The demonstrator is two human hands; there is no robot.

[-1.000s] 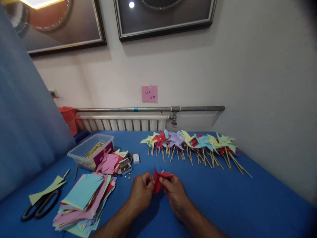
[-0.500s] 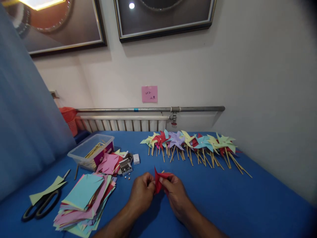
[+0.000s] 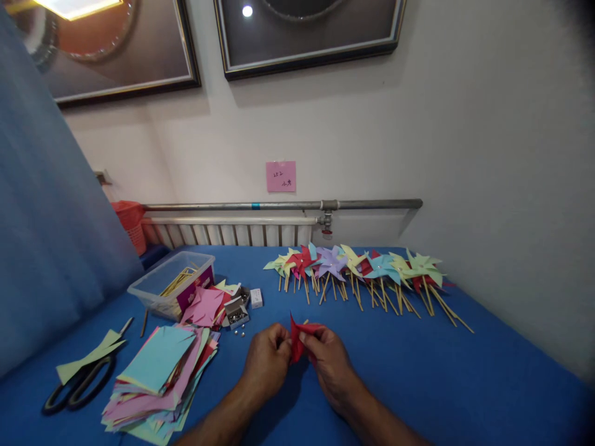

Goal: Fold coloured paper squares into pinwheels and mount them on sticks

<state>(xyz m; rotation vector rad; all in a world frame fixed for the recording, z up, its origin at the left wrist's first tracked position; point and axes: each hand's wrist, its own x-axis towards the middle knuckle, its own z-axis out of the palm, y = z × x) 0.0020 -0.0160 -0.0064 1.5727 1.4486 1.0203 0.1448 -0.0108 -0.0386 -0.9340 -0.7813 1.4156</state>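
Observation:
A folded red paper piece (image 3: pixel 297 337) is pinched between both hands just above the blue table (image 3: pixel 465 384). My left hand (image 3: pixel 267 362) closes on its left side, fingers curled. My right hand (image 3: pixel 328 359) grips its right side with thumb and fingers. The tip of a thin wooden stick shows behind the red paper. Beyond the hands lies a row of finished paper pinwheels (image 3: pixel 362 269) on sticks, in yellow, red, purple, blue and green.
A stack of coloured paper sheets (image 3: pixel 158 378) lies at the left, with black scissors (image 3: pixel 77 387) and a green paper strip beside it. A clear plastic tub (image 3: pixel 170 285) holds sticks. A small open box of pins (image 3: pixel 236 314) and loose pins sit near it. A radiator and pipe run along the wall.

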